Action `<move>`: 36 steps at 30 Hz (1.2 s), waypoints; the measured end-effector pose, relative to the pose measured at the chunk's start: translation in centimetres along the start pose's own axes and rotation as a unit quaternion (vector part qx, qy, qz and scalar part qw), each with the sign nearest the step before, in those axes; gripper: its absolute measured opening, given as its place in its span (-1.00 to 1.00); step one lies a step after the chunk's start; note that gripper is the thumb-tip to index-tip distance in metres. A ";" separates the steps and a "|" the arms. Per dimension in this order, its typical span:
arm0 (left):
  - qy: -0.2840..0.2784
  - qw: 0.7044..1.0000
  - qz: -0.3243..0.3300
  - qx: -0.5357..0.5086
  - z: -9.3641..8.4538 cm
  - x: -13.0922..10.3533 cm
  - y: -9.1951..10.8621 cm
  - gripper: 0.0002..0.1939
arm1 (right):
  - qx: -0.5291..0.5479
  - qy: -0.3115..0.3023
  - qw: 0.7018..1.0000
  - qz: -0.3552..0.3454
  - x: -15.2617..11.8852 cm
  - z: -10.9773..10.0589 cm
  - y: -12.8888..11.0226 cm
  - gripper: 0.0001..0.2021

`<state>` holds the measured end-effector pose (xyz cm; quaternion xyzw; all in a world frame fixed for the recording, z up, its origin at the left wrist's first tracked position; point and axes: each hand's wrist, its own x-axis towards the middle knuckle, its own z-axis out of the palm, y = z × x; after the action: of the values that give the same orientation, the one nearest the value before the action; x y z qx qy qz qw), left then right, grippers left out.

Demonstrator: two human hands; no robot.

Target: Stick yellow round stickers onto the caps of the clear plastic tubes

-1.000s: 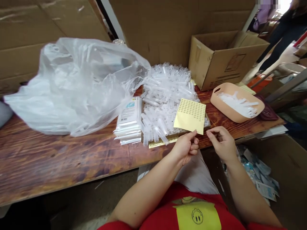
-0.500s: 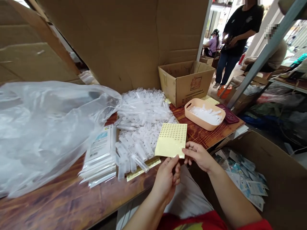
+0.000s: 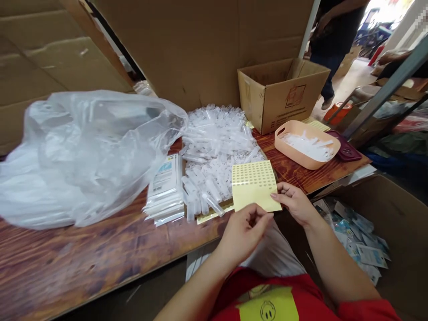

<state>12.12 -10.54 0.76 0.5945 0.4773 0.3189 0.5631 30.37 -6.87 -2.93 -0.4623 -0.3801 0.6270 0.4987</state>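
A yellow sheet of stickers (image 3: 256,183) is held up in front of me, tilted. Rows of small round labels cover its upper part, while its lower part is bare. My right hand (image 3: 297,203) pinches the sheet at its lower right edge, thumb on top. My left hand (image 3: 245,229) is closed at the bottom edge, thumb and forefinger together there; its other fingers are curled underneath and partly hidden. Just behind the sheet lies a heap of clear plastic tubes (image 3: 217,151). Another yellow sheet (image 3: 214,215) shows partly beneath the nearest tubes.
Left of the tubes are a stack of printed plastic pouches (image 3: 163,187) and a big clear bag (image 3: 90,156). An orange tray (image 3: 294,154) with white pieces and a cardboard box (image 3: 284,100) stand right. Below right, a carton holds packets (image 3: 361,243). A person (image 3: 334,40) stands behind.
My view has tilted down and turned slightly left. The left hand has moved right along the sheet's bottom edge, and its fingers are more curled. The right hand keeps its hold on the sheet.
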 end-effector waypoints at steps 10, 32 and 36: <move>0.224 0.817 0.404 0.346 -0.6 3.0 -2.3 -0.87 | -0.016 -0.015 1.000 0.019 -0.2 0.3 0.1 -0.63; 0.217 0.804 0.412 0.369 -0.2 2.6 -1.5 -0.89 | -0.347 0.005 0.859 -0.377 -1.5 1.6 0.1 -0.88; 0.227 0.792 0.411 0.391 0.0 2.4 -1.1 -0.92 | -0.358 0.007 0.849 -0.389 -1.6 1.8 0.1 -0.88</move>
<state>12.75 -8.41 -0.73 0.8144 0.3863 0.4324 -0.0255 28.71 -8.51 -2.16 -0.4271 -0.7238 0.1986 0.5041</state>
